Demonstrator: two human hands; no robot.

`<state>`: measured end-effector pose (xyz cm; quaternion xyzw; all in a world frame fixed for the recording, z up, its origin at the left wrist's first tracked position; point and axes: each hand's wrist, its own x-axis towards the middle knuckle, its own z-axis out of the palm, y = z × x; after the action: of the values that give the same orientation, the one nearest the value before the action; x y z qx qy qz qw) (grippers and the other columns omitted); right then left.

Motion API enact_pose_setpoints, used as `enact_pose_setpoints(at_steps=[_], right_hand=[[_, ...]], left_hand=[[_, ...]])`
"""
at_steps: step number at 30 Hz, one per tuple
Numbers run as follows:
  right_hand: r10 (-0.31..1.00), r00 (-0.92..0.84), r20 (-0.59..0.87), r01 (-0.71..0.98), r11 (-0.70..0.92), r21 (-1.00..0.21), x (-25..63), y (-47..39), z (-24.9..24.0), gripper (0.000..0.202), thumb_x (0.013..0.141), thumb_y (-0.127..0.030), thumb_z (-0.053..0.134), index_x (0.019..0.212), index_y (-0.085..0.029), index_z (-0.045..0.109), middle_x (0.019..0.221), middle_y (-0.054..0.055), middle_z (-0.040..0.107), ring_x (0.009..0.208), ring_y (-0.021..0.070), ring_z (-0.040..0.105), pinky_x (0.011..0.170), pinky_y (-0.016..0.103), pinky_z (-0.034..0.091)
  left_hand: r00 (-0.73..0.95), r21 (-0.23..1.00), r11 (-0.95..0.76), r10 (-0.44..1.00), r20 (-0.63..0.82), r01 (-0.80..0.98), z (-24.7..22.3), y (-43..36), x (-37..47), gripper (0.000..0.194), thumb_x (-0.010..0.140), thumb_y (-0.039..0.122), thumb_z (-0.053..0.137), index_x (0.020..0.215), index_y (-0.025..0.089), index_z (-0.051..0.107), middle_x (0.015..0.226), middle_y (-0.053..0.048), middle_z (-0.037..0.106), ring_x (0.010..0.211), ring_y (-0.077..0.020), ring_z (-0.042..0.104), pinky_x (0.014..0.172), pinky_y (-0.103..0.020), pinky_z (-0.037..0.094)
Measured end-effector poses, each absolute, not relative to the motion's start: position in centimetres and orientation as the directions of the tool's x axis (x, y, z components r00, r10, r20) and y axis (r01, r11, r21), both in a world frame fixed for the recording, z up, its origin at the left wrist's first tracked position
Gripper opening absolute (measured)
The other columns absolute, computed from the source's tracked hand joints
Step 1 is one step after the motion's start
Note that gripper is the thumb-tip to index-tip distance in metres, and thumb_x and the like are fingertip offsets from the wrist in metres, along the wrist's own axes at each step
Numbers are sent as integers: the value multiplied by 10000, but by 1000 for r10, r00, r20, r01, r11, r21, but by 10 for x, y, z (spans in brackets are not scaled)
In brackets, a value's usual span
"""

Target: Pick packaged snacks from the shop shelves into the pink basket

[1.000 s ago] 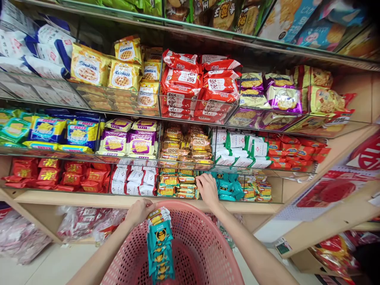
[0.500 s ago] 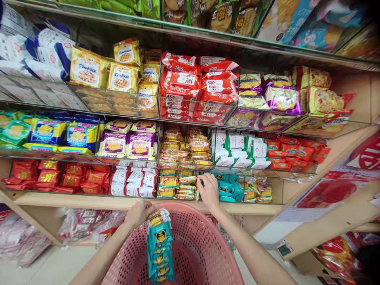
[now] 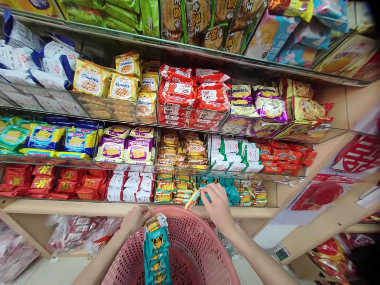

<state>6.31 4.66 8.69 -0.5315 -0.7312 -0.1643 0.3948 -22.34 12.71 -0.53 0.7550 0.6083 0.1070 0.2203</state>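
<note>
My left hand (image 3: 137,218) is closed at the far left rim of a pink plastic basket (image 3: 204,233). Its fingertips touch the rim, beside the top of a row of packets. That row has a white-and-gold packet (image 3: 155,224) at the top and several teal packets (image 3: 157,253) below, along the basket's inside. My right hand (image 3: 219,204) pinches one end of a small yellow-and-green snack packet (image 3: 193,199) above the far rim. Similar yellow-and-green packets (image 3: 175,190) lie in the shelf compartment just behind, with teal packets (image 3: 233,192) in the compartment behind my right hand.
Shelves with clear dividers hold red packets (image 3: 71,180), white packets (image 3: 132,184), cookie packets (image 3: 90,77) and more snacks. A wooden ledge (image 3: 74,206) runs along the bottom. Plastic bags (image 3: 80,233) lie beneath it. A wooden side panel (image 3: 320,227) stands at the right.
My right hand has come out of the bottom compartment toward the basket with a yellow-and-green packet in its fingers. My left hand stays at the rim. The view has tilted up slightly.
</note>
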Motion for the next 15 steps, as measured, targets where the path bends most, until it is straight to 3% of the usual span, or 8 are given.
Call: enact_pose_setpoints(at_steps=[9,15], right_hand=[[677,-375,633,888,457,38,56,1,91,158,923,-146,438,865,-178,581,799,26,570,763,175,446,685,319,278],[690,-538,484,840,484,244,44,-33,74,82,801,-137,606,781,-183,541,795,17,548,758,189,447,717,337,286]], left_hand=[[215,468,-138,970,-115,873,-5,125,-224,461,837,557,378,693,215,652,618,-18,591,621,-151,563,566,-214,305],[230,462,-160,968,-100,873,-4,125,-223,423,847,494,385,656,201,623,607,-19,580,620,-148,565,559,-214,292]])
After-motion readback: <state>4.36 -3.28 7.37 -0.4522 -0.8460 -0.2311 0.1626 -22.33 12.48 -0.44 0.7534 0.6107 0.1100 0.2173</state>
